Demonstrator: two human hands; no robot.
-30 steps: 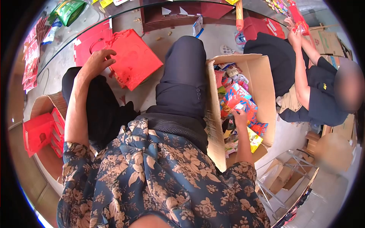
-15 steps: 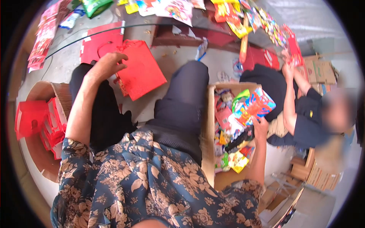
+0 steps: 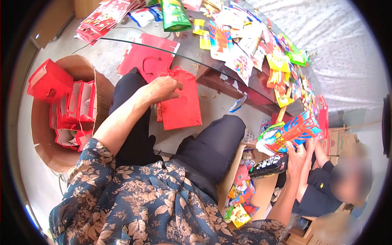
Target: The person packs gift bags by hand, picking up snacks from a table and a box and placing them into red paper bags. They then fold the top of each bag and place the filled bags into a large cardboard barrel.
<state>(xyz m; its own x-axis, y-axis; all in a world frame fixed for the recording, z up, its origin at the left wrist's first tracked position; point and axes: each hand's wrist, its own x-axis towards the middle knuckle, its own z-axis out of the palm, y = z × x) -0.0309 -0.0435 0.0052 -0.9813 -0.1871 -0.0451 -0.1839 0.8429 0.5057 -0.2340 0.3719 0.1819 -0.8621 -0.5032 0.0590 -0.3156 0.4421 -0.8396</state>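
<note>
My left hand [image 3: 165,89] is at the top edge of a red paper gift bag [image 3: 185,108] between my knees. Its fingers are curled against the bag, though the grip itself is partly hidden. My right hand [image 3: 297,157] is raised over an open cardboard box [image 3: 263,196], closed around several snack packets. A blue-and-red snack packet [image 3: 292,132] sticks up above my thumb, and a black snack packet [image 3: 267,166] with white lettering juts out to the left. Loose colourful snack packets [image 3: 241,200] lie inside the box.
At left, a round cardboard bin [image 3: 43,134] holds several red gift bags [image 3: 75,106]. A glass table [image 3: 196,61] ahead carries snack packets and red envelopes [image 3: 104,18]. Another red bag [image 3: 149,55] lies on the floor. A co-worker [image 3: 320,183] sits at right.
My right hand has lifted the snack packets up out of the box, with the black packet now clearly in the grip. My view has turned. My left hand stays by the red gift bag.
</note>
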